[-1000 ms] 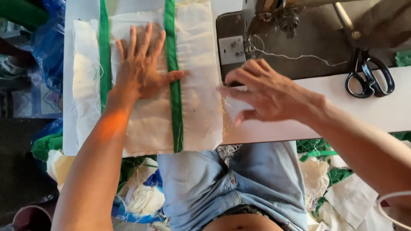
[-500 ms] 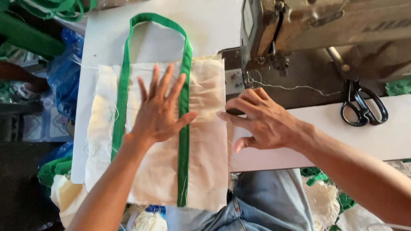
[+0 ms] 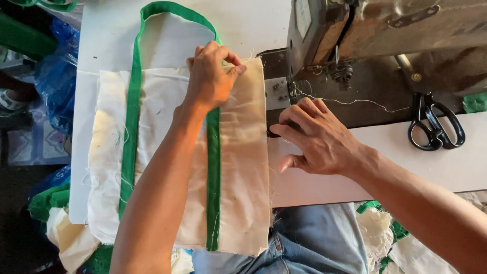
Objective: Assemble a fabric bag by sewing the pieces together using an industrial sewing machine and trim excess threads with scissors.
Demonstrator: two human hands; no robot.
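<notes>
While left hand (image 3: pixel 210 78) pinches bag (image 3: pixel 238 177) top | bag lengthwise, handle (image 3: pixel 167 10) far | right hand (image 3: pixel 314 139) loose, empty

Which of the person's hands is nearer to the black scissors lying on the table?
The right hand. It rests on the table edge by the sewing machine, left of the black scissors; the left hand pinches the cream cloth bag farther away.

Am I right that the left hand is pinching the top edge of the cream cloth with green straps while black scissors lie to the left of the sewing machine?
Not quite. The head view shows the scissors to the right of the sewing machine, not the left. The rest holds: the left hand pinches the top edge of the cream cloth with green straps.
</notes>
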